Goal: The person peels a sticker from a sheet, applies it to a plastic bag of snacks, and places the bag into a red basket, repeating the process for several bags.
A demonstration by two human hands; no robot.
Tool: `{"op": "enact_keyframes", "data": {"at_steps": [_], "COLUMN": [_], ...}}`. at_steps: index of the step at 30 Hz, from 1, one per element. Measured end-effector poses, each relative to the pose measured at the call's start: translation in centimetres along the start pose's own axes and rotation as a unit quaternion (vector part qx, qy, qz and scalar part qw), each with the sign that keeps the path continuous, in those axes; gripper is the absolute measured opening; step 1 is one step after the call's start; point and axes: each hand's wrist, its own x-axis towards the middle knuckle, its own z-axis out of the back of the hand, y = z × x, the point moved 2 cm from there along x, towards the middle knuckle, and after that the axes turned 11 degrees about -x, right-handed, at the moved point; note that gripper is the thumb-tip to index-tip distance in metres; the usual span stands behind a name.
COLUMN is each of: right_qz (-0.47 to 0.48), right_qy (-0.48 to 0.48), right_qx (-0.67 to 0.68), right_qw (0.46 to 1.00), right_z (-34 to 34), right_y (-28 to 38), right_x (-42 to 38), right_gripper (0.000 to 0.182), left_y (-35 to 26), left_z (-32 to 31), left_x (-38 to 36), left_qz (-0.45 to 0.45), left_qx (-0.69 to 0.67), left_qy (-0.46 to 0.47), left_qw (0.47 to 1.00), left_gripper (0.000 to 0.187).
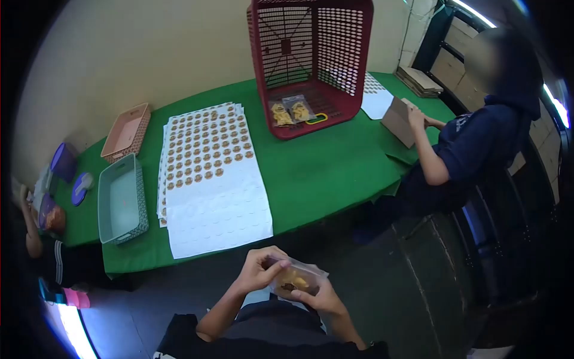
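In front of my body, off the table's near edge, I hold a clear plastic snack pouch [297, 276] with yellowish pieces inside and a dark round mark low on its front. My left hand [262, 270] pinches its upper left corner. Around the lower right side is my right hand [323, 297], its thumb lying across the front. Nearest on the table is a stack of white sticker sheets [221, 230], with rows of round brown stickers and a peeled lower part.
A red plastic basket [286, 46] lies on its side on the green-covered table [311, 179], with snack pouches [291, 111] inside. Pink [122, 134] and teal [142, 203] trays stand left. A co-worker [478, 137] at right holds a cardboard piece [397, 122]; another person's arm shows far left.
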Motion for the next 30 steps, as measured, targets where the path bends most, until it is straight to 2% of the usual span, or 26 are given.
{"op": "enact_keyframes", "data": {"at_steps": [2, 3, 5, 6, 11, 13, 17, 19, 20, 23, 25, 28, 30], "right_qz": [0.070, 0.059, 0.109, 0.101, 0.108, 0.092, 0.076, 0.073, 0.081, 0.087, 0.100, 0.060, 0.063], "right_qy": [-0.152, -0.158, -0.231, -0.301, -0.398, -0.421, -0.422, -0.420, -0.421, -0.418, -0.421, -0.418, -0.398], "right_qx": [0.111, 0.111, 0.023, -0.017, -0.132, -0.159, -0.137, -0.187, -0.201, -0.283, -0.282, -0.243, -0.212], "right_qw": [0.980, 0.979, 0.967, 0.948, 0.901, 0.888, 0.893, 0.885, 0.881, 0.859, 0.857, 0.874, 0.890], "right_z": [0.4, 1.7, 3.0, 3.4, 5.8, 7.0, 10.7, 12.4, 13.1, 14.6, 15.5, 16.7, 17.3], "right_y": [1.3, 1.6, 1.6, 2.1, 1.3, 1.8, 1.2, 1.8, 2.0, 4.0, 4.0, 2.9, 2.3], "right_x": [0.4, -1.9, -1.9, -1.7, -1.4, -1.0, 1.1, 2.8, 3.7, 5.9, 7.4, 8.8, 9.8], "right_gripper": [0.038, 0.038, 0.015, 0.004, 0.004, 0.005, 0.005, 0.007, 0.008, 0.009, 0.013, 0.022, 0.022], "left_y": [0.0, 0.2, 0.7, 1.0, 2.9, 2.7, 4.6, 5.2, 4.8, 5.1, 5.2, 5.4, 5.2], "left_z": [-0.2, -3.0, -4.0, -4.3, -5.0, -5.8, -6.2, -6.0, -6.0, -5.4, -4.7, -3.7, -3.2], "left_x": [0.9, 0.6, 1.7, 2.4, 5.3, 7.4, 11.8, 13.9, 14.8, 16.8, 17.9, 19.3, 19.8], "left_qz": [-0.035, -0.022, -0.007, -0.021, 0.038, -0.029, -0.032, -0.026, -0.071, -0.102, -0.095, -0.074, -0.078], "left_qx": [0.067, 0.073, 0.049, 0.050, 0.058, 0.020, 0.019, 0.063, 0.080, 0.079, 0.084, 0.125, 0.094], "left_qy": [0.038, 0.051, 0.069, 0.087, 0.154, 0.198, 0.202, 0.153, 0.135, 0.095, 0.088, 0.085, 0.046], "left_qw": [0.996, 0.996, 0.996, 0.995, 0.986, 0.979, 0.979, 0.986, 0.985, 0.987, 0.988, 0.986, 0.991], "left_gripper": [0.009, 0.009, 0.011, 0.012, 0.013, 0.015, 0.014, 0.014, 0.014, 0.012, 0.011, 0.011, 0.014]}}
